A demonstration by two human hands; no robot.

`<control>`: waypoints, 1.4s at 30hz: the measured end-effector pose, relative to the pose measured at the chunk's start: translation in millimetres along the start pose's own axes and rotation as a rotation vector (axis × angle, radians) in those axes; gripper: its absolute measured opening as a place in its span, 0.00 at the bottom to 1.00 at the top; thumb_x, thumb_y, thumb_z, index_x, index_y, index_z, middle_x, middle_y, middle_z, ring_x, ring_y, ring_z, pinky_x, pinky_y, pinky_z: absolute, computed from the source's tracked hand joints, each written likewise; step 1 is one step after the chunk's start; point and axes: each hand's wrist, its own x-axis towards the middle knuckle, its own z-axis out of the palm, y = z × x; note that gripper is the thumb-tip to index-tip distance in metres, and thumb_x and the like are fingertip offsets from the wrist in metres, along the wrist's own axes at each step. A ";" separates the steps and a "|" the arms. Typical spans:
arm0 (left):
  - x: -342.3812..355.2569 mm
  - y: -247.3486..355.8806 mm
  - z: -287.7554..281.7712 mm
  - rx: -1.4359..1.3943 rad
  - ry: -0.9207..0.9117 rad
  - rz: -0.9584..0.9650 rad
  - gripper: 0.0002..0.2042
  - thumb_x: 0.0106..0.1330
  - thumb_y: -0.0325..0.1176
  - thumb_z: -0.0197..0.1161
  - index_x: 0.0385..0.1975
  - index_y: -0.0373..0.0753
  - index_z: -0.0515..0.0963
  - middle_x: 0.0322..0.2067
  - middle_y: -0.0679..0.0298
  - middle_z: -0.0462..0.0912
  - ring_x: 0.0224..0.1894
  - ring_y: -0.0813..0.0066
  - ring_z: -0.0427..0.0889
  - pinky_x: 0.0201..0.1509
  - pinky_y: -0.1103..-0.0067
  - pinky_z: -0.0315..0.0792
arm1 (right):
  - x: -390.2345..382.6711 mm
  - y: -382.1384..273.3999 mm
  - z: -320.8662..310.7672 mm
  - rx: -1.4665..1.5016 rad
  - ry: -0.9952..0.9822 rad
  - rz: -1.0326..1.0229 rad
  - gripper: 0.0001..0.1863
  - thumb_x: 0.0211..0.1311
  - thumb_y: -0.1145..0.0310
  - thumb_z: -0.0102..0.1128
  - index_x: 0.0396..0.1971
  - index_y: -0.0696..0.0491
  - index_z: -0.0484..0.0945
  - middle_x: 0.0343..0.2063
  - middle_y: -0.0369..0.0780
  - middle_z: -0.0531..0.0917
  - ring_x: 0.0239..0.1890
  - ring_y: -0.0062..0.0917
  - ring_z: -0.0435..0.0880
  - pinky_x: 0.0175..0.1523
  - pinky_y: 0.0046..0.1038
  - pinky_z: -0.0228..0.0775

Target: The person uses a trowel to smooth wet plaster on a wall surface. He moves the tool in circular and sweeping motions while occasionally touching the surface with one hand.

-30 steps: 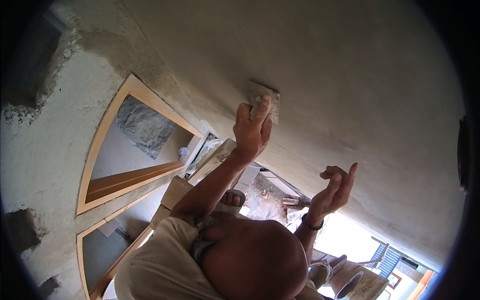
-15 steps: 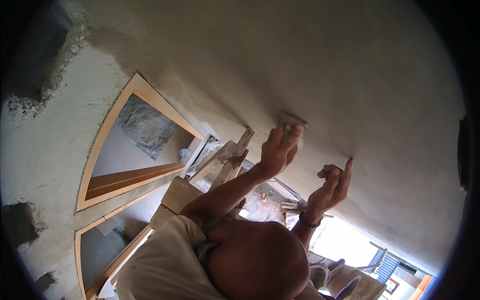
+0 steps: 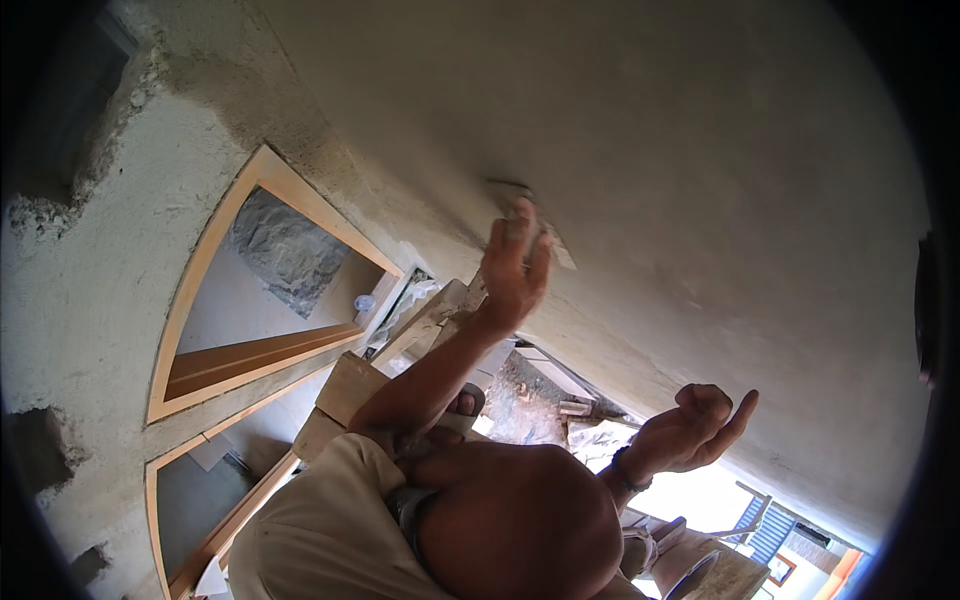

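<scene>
My left hand [image 3: 515, 272] is closed on a flat, thin plastering trowel [image 3: 563, 252], which lies against the smooth grey plastered surface [image 3: 700, 190]. Its handle is mostly hidden by the fingers. Lower and to the right, my right hand [image 3: 690, 440] holds nothing; one finger stretches out toward the plaster while others curl. A dark bracelet [image 3: 622, 468] circles that wrist. The beige sleeve [image 3: 330, 500] covers my left upper arm.
Two wood-framed openings [image 3: 205, 270] sit in the rough, pale wall [image 3: 90, 300] on the left. Timber pieces [image 3: 425, 315] stand below my left hand. Bright daylight, rubble [image 3: 525, 400] and a blue corrugated panel [image 3: 770, 535] show farther down.
My left hand has slid the trowel left and slightly up along the plaster. My right hand has dropped lower and shifted right, away from the surface spot it was near.
</scene>
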 end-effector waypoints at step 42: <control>43.3 66.0 -1.3 0.175 -0.066 0.432 0.26 0.61 0.28 0.64 0.62 0.42 0.72 0.31 0.59 0.75 0.31 0.64 0.80 0.30 0.73 0.77 | 7.4 15.0 -4.4 0.640 -0.110 0.245 0.12 0.73 0.63 0.52 0.41 0.58 0.69 0.15 0.38 0.69 0.16 0.22 0.69 0.19 0.23 0.62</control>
